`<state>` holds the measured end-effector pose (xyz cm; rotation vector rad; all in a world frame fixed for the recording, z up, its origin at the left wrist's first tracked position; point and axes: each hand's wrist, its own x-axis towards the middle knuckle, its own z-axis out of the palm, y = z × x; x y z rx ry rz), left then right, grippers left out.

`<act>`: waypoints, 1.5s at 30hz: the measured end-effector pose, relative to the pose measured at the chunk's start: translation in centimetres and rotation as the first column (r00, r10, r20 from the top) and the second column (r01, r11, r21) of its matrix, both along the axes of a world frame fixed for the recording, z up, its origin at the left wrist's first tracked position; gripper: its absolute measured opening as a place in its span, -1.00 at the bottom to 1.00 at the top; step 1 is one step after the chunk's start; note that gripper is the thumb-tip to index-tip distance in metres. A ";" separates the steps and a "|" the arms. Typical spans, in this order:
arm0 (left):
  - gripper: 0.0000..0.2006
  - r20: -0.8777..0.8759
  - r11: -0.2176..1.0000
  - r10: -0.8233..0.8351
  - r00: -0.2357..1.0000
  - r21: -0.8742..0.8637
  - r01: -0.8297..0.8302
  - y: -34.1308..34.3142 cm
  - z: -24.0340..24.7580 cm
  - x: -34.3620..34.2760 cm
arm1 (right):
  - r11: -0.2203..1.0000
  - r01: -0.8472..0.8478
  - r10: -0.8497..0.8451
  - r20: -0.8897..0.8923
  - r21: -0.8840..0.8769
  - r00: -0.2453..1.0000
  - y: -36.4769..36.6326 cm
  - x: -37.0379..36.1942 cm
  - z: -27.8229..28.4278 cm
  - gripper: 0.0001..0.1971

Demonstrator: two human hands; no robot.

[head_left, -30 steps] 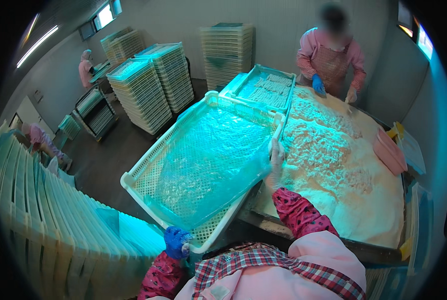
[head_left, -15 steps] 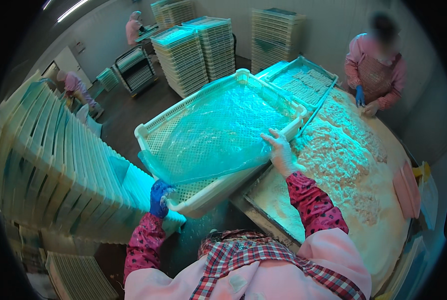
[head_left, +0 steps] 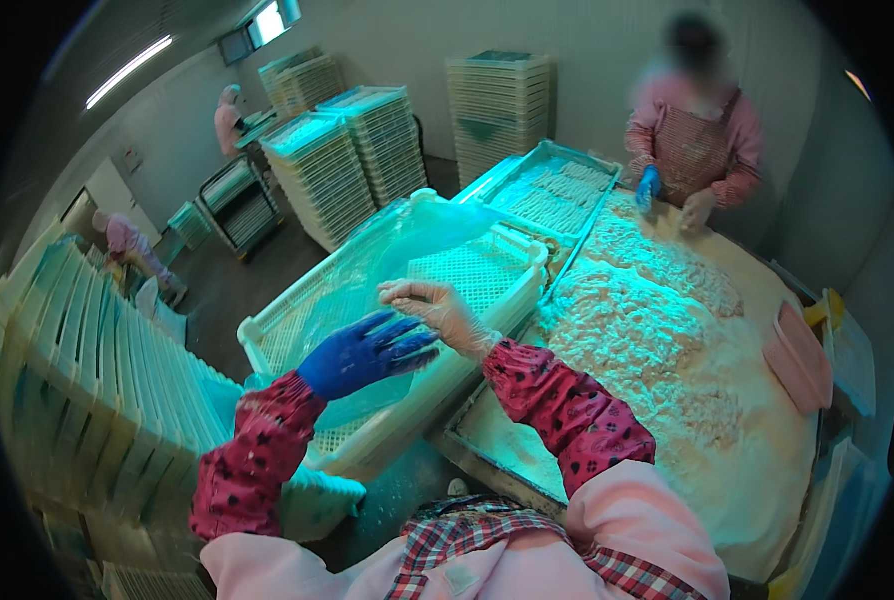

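Observation:
In front of me a cream perforated plastic crate (head_left: 392, 440) sits atop at least one similar crate. A thin, clear bluish plastic sheet (head_left: 352, 265) lies bunched over its left part, its far portion puffed up and loose. My left hand (head_left: 367, 355), in a blue glove dusted with white, hovers over the sheet with fingers spread. Close beside it, my right hand (head_left: 442, 312), in a whitish glove, has its fingers pinched together at the sheet's edge; the exact grip is partly hidden. The crate's mesh floor shows bare toward the right.
Right of the crate, a table holds a floury heap (head_left: 627, 320) and a pink plastic tub (head_left: 799, 355). A tray of pale pieces (head_left: 557, 190) stands beyond. Stacked trays (head_left: 97, 350) crowd my left; a co-worker (head_left: 697, 140) stands across the table, others farther back.
Both hands have left the crate's rim and come together over its middle. The sheet, earlier spread flat across the crate, is now drawn leftward and billowing. My view has shifted to the right.

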<state>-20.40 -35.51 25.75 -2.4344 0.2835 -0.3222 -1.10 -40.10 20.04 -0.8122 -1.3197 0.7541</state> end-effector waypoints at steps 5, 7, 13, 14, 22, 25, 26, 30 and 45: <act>-0.76 -0.053 0.982 -0.092 0.994 -0.170 0.082 5.1 1.6 4.7 | 0.997 0.017 -0.063 -0.672 -0.074 0.738 -0.8 3.6 -3.7 -0.40; -0.84 -0.083 0.975 -0.131 0.988 -0.191 0.114 6.3 1.9 6.8 | 0.989 -0.058 0.004 -0.360 -0.138 0.933 -2.5 2.2 -4.8 -0.31; -0.92 -0.055 0.973 -0.169 0.984 -0.169 0.158 10.1 5.7 9.0 | 0.982 0.093 -0.080 0.086 -0.163 0.993 -1.1 1.1 -2.8 -0.35; -0.85 -0.059 0.967 -0.172 0.983 -0.199 0.158 10.5 6.2 9.1 | 0.954 0.300 -0.298 0.077 -0.008 0.951 -0.4 1.3 -2.4 -0.37; -0.86 0.020 0.871 -0.183 0.983 -0.460 0.171 14.0 6.7 8.5 | 0.948 0.069 -0.112 -0.123 -0.311 0.986 1.3 1.9 2.1 -0.53; -0.87 0.055 0.977 -0.002 0.998 -0.215 0.014 14.2 6.1 8.6 | 0.895 -0.041 -0.035 -0.161 -0.445 0.986 0.1 1.7 3.2 -0.55; -0.90 0.164 0.983 -0.057 0.985 -0.161 0.084 14.3 6.5 9.0 | 0.889 -0.094 0.073 -0.063 -0.448 0.995 0.1 1.7 3.2 -0.52; -0.89 0.281 0.981 -0.170 0.945 -0.044 0.189 14.4 7.9 11.1 | 0.901 0.053 -0.034 0.052 -0.430 0.998 -0.6 1.5 4.7 -0.48; -0.83 0.537 0.949 -0.112 0.836 -0.192 0.250 8.2 12.1 17.0 | 0.869 0.494 -0.473 0.269 -0.015 0.839 -3.0 9.7 13.6 -0.81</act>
